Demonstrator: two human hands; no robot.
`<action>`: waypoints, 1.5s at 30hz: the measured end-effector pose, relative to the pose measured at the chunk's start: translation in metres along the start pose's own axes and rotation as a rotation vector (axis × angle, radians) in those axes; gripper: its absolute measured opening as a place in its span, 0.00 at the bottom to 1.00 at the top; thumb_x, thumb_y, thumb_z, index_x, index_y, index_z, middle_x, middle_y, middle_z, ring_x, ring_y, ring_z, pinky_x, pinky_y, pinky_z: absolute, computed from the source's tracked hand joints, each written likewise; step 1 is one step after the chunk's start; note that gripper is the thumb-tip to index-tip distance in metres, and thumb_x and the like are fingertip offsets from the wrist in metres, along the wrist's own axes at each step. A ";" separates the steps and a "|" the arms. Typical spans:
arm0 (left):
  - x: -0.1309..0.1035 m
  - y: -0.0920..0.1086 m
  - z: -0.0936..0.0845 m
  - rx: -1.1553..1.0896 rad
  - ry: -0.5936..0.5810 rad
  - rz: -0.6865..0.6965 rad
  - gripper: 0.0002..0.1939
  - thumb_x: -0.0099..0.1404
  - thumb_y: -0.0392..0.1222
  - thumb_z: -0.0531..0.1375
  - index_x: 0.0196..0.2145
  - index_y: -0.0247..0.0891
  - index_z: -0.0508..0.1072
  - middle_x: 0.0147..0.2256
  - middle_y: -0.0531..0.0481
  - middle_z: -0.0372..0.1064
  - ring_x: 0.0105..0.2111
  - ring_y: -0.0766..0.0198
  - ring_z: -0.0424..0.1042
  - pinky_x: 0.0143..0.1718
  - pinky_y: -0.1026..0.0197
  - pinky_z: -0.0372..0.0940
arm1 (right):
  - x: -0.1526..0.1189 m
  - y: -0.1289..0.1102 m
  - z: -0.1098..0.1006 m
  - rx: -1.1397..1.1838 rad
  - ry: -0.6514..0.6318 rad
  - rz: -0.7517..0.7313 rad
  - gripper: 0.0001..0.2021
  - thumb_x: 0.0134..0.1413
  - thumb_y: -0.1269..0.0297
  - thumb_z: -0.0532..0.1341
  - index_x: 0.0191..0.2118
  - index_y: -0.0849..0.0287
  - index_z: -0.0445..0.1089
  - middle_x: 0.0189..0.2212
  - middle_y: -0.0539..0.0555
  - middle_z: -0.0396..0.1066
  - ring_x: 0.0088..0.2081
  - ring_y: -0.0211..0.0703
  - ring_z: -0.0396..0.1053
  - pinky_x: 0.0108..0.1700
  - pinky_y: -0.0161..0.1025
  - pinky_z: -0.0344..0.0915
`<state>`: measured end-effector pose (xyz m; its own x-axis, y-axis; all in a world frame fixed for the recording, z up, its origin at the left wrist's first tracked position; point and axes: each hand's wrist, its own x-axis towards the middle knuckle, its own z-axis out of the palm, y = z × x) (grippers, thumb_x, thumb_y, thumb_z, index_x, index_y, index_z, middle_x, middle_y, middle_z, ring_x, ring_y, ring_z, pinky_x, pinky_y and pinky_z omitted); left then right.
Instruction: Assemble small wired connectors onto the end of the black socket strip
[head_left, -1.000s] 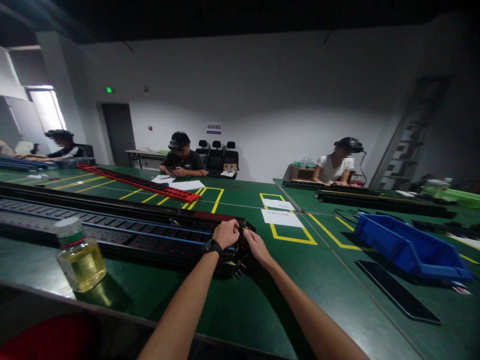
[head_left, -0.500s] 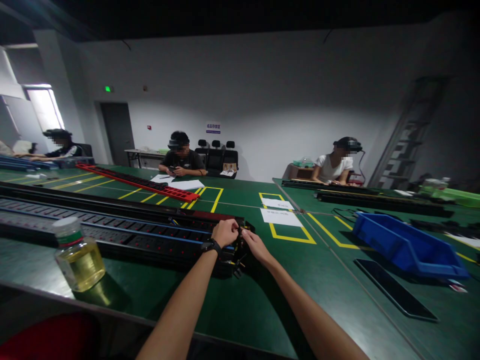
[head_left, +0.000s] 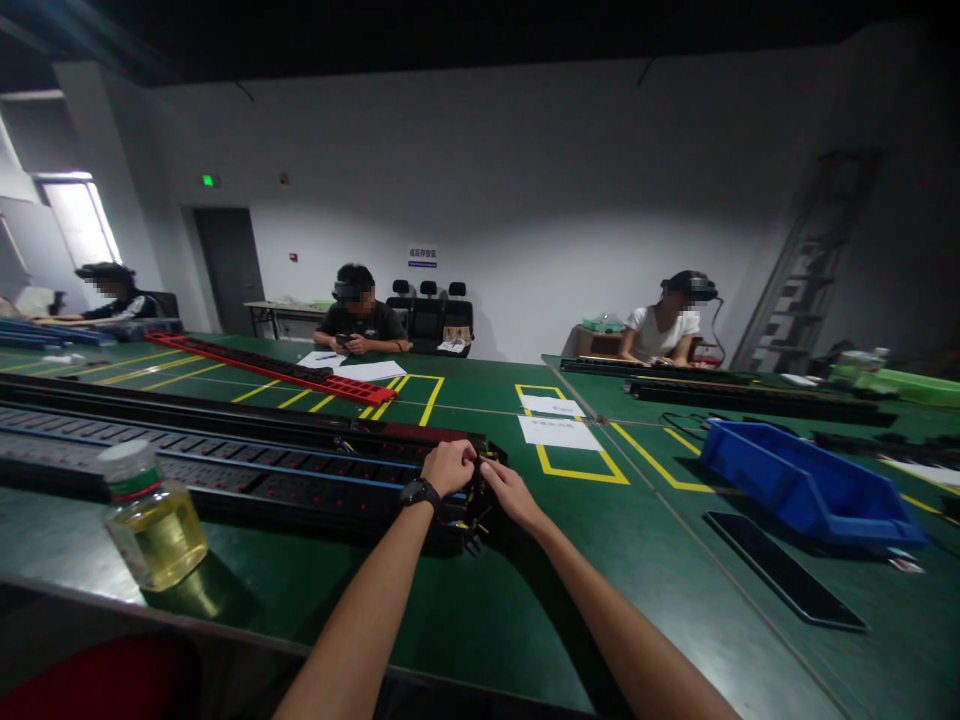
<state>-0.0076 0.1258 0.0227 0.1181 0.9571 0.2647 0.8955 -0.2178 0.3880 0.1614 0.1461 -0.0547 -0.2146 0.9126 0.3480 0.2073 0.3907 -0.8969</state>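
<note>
The left hand [head_left: 448, 467] and the right hand [head_left: 512, 492] are close together at the right end of a long black rack [head_left: 262, 487], which lies on the left part of the green table [head_left: 645, 545]. The left fingers are curled, but I cannot tell if either hand pinches something or only touches it. A bottle [head_left: 161, 535] of yellow liquid stands near, on the left. A blue bin [head_left: 765, 488] sits on the right.
</note>
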 end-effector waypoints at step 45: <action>0.001 -0.002 0.003 0.016 0.023 0.018 0.14 0.65 0.37 0.57 0.43 0.47 0.81 0.43 0.51 0.83 0.44 0.57 0.81 0.46 0.60 0.72 | -0.004 -0.006 -0.001 -0.130 -0.036 -0.010 0.34 0.64 0.36 0.52 0.54 0.61 0.79 0.50 0.62 0.80 0.52 0.60 0.75 0.58 0.52 0.67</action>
<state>-0.0075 0.1281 0.0193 0.1242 0.9485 0.2914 0.9003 -0.2312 0.3689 0.1623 0.1407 -0.0505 -0.2504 0.9047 0.3446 0.3260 0.4140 -0.8499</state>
